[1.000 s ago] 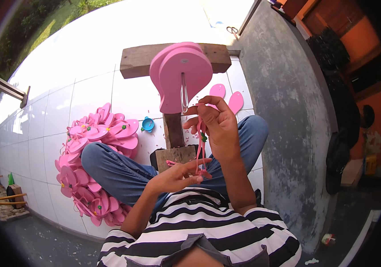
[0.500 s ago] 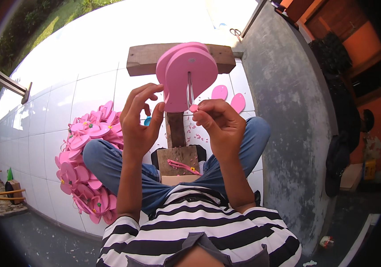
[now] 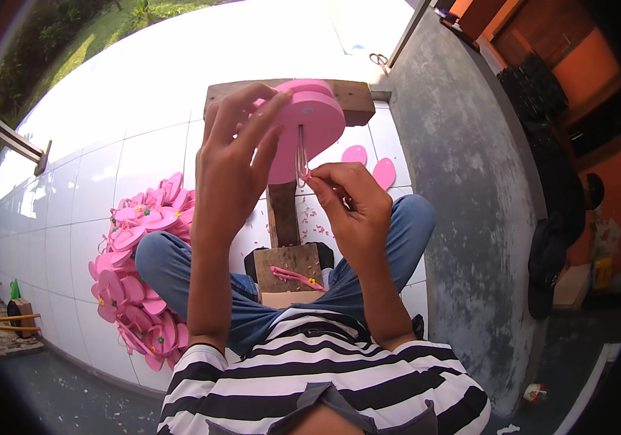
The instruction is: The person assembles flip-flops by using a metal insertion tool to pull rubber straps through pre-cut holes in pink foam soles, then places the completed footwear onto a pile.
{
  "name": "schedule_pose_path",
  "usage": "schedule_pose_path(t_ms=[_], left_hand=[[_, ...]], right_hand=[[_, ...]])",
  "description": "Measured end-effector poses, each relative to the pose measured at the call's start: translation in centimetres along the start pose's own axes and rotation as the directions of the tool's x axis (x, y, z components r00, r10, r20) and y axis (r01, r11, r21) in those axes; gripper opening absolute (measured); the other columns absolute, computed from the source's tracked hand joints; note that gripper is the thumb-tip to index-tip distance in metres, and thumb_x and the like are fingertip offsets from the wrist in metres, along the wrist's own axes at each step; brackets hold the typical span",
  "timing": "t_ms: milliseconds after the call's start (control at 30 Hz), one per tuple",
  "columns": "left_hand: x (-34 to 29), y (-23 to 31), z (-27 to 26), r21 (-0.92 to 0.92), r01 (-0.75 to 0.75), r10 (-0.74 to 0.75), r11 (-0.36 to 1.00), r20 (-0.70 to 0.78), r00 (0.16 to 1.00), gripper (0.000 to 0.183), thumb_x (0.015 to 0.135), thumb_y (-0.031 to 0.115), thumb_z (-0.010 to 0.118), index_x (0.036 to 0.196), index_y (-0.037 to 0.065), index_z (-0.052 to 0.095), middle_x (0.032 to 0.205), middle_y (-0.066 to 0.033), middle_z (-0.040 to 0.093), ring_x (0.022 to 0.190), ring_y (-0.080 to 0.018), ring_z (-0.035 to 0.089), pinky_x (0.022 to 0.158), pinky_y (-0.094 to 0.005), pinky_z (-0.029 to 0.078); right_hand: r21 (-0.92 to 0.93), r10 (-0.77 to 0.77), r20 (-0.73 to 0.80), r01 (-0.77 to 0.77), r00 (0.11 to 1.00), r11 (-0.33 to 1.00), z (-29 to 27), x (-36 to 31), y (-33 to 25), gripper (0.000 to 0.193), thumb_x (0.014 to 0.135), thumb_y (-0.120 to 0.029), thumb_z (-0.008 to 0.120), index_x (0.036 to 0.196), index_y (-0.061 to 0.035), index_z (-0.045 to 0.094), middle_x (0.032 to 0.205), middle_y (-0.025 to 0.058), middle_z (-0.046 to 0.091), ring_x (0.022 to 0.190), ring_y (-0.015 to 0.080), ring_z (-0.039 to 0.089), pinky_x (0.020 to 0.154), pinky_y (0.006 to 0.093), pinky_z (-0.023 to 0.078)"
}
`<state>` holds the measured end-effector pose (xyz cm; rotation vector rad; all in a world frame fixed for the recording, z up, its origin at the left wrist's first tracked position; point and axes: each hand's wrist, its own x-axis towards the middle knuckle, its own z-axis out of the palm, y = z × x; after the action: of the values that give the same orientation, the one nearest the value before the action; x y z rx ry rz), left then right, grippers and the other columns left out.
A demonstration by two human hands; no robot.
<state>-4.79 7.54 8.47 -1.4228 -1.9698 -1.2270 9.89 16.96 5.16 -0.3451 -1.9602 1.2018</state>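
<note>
A pair of pink flip-flop soles (image 3: pixel 317 123) stands against a wooden block, one behind the other. Sticking out of a hole in the front sole is a looped metal wire tool (image 3: pixel 301 156). My left hand (image 3: pixel 234 148) is at the soles' left side, its fingertips on their upper left part; the hand hides that edge. My right hand (image 3: pixel 357 203) pinches a small pink rubber piece (image 3: pixel 307 175) between thumb and forefinger, right at the wire's lower end. Below, a pink flip-flop strap (image 3: pixel 292 277) with a yellow flower lies on a wooden board (image 3: pixel 281 259).
A heap of pink flip-flops (image 3: pixel 133 268) lies on the white tiles by my left knee. Two loose pink pieces (image 3: pixel 383 174) and small scraps lie beyond my right hand. A grey wall (image 3: pixel 462 196) runs along the right; scissors (image 3: pixel 378 59) lie far off.
My left hand has moved up and right onto the soles. My right hand has shifted slightly left, bringing the small pink piece to the wire's end.
</note>
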Motion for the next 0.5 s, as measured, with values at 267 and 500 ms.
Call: schedule_pose_path(t_ms=[267,500], left_hand=[[1.1,0.8,0.5,-0.065,0.014,-0.01,0.998,0.062,0.998,0.024,0.087,0.011,0.07,0.11,0.005,0.063,0.102,-0.0163,0.069,0.086,-0.0287,0.068,0.075,-0.0375,0.054],[0.0,-0.4,1.8,-0.174,0.014,-0.017,0.985,-0.013,1.0,0.029,0.088,0.012,0.07,0.113,0.004,0.06,0.097,-0.0189,0.069,0.09,-0.0329,0.068,0.078,-0.0383,0.052]], right_hand=[[-0.401,-0.329,0.123,0.35,0.936,0.847,-1.5,0.5,-0.9,0.025,0.079,0.007,0.069,0.103,-0.0005,0.07,0.096,0.0097,0.065,0.079,0.0231,0.065,0.066,0.0335,0.053],[-0.453,-0.356,0.269,0.444,0.895,0.773,-2.3,0.4,-1.4,0.033,0.071,0.005,0.067,0.104,0.0018,0.066,0.099,0.0122,0.063,0.091,0.0289,0.063,0.08,0.0385,0.052]])
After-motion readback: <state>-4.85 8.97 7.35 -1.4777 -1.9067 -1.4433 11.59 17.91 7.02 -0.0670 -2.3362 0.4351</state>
